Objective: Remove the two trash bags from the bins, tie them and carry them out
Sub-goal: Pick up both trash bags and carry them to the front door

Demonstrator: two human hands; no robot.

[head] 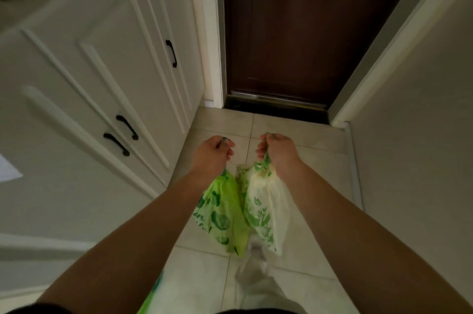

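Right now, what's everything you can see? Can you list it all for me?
green trash bag: one, bright green, hanging from left hand
pale trash bag: one, cream with green prints, hanging from right hand
door: one, dark brown, shut, straight ahead
cabinet: one, white, on the left
handles: three, black, on the cabinet
floor: one, pale tiles, underfoot
trouser leg: one, light, bottom of view
left hand: one, gripping the green bag's top
right hand: one, gripping the pale bag's top
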